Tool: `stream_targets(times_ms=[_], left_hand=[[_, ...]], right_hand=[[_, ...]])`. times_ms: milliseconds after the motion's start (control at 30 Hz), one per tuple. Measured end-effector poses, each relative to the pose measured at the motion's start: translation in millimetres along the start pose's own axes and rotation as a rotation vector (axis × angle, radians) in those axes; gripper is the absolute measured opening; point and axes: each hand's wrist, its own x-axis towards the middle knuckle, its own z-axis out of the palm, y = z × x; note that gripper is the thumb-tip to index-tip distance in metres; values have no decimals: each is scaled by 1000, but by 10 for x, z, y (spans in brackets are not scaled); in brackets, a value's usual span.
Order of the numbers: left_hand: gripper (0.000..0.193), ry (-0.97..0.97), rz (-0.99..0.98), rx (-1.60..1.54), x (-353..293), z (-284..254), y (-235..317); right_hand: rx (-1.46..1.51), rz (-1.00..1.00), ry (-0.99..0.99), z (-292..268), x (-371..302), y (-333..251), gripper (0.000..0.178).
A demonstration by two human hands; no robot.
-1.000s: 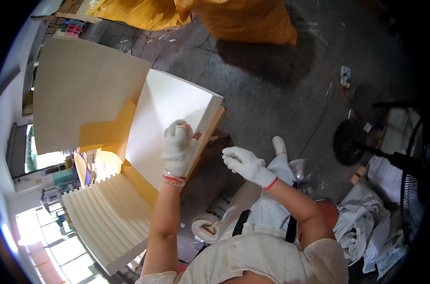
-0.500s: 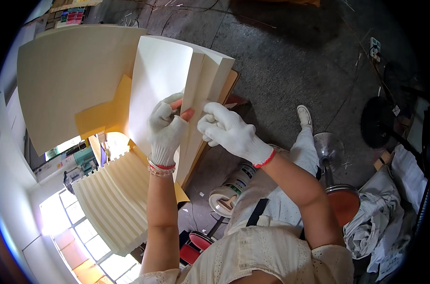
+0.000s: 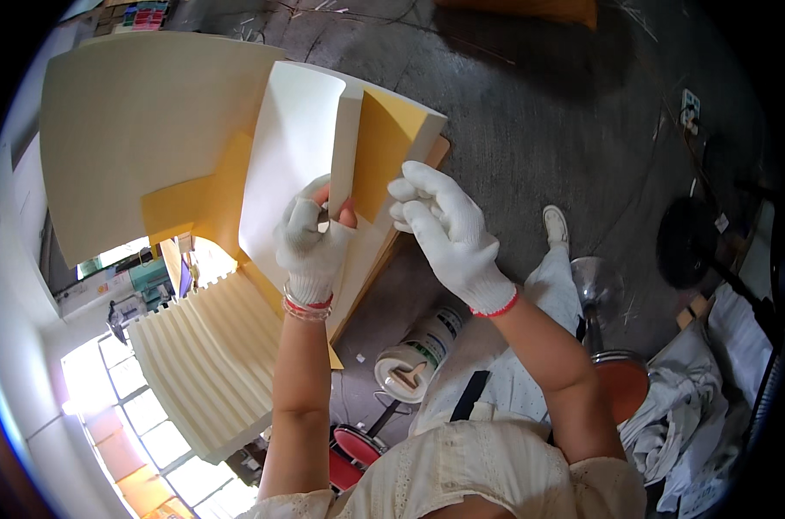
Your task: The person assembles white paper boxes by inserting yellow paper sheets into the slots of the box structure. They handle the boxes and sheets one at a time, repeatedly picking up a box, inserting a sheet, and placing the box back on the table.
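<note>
A thick white sheet stands with its upright edge strip towards me, on a work surface at the left. My left hand, in a white glove with bare fingertips, pinches the near end of that strip between thumb and fingers. To the right of the strip shows a yellow panel, bordered by a pale edge. My right hand, gloved in white with a red cuff, hangs in the air just right of the panel. Its fingers are loosely bent and apart, with nothing visible in them.
A large cream panel stands at the far left, above a ribbed cream stack. A white bucket with a brush on top stands below my hands. Right of my leg is a round red-seated stool, near heaped pale cloth.
The edge strip of the white sheet has shifted left, and the yellow panel beside it has come into view. My right hand has moved away to the right and its fingers have spread.
</note>
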Motion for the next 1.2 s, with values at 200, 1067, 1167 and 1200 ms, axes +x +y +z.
stream_targets(times_ms=[200,1067,1167,1200], left_hand=[[71,53,157,371,-135,146,-25],[39,1476,-326,-535,-1888,-2093,-380],[36,1488,-334,-512,-1929,-2311,-365],[34,1503,-333,-445,-1916,-2363,-333]], right_hand=[[-64,510,-372,100,498,-331,35],[-1397,-840,-1194,1552,-845,489,58],[-1417,-837,-1216,1612,-876,443,64],[-1420,-833,-1218,1652,-890,418,67]])
